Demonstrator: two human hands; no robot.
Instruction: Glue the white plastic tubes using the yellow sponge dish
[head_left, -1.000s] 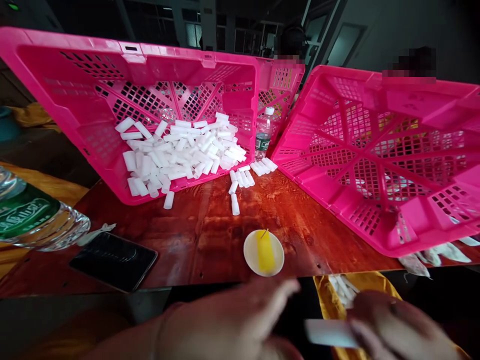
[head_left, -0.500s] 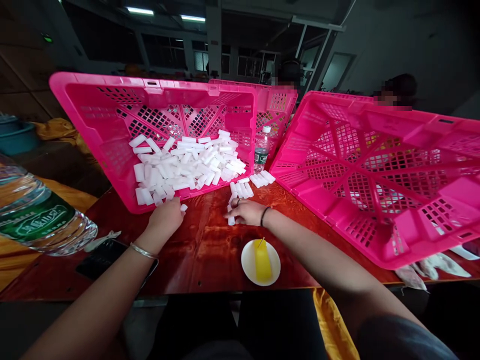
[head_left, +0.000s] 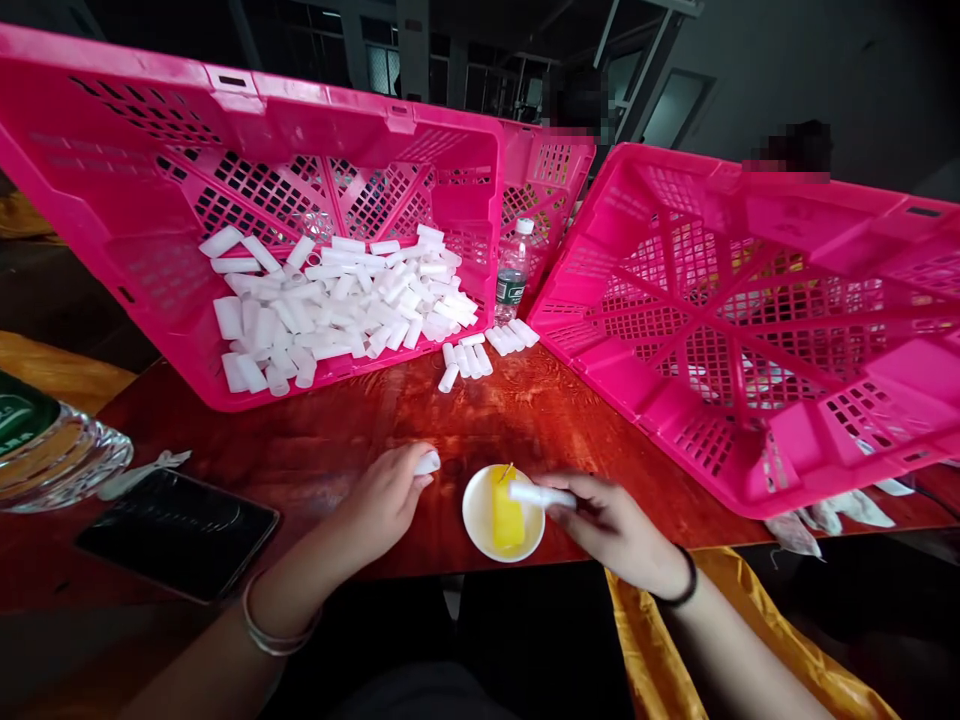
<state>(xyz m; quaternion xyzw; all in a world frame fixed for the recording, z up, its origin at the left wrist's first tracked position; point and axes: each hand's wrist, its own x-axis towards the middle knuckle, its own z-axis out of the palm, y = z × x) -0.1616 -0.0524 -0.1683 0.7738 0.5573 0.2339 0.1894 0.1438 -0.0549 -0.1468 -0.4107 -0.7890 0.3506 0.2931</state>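
My left hand (head_left: 390,495) is closed around a short white tube (head_left: 427,463), whose end sticks out past the fingers. In my right hand (head_left: 607,515) another white tube (head_left: 536,496) is pinched, pointing left over the edge of a small white dish (head_left: 476,530). On the dish lies a yellow block (head_left: 508,522) with a small thin stick or string at its top. Several loose white tubes (head_left: 465,362) lie on the table in front of a tipped pink crate (head_left: 187,365), which holds a large heap of white tubes (head_left: 337,310).
A second pink crate (head_left: 652,410) leans at the right, with white gloves (head_left: 832,510) below it. A small water bottle (head_left: 513,275) stands between the crates. At the left are a large bottle (head_left: 67,460) and a dark phone (head_left: 180,530) on the red-brown table (head_left: 337,425).
Both hands have drawn back toward me from the crate's edge. My right hand has picked up a white tube and brought it over the dish. The view has shifted.
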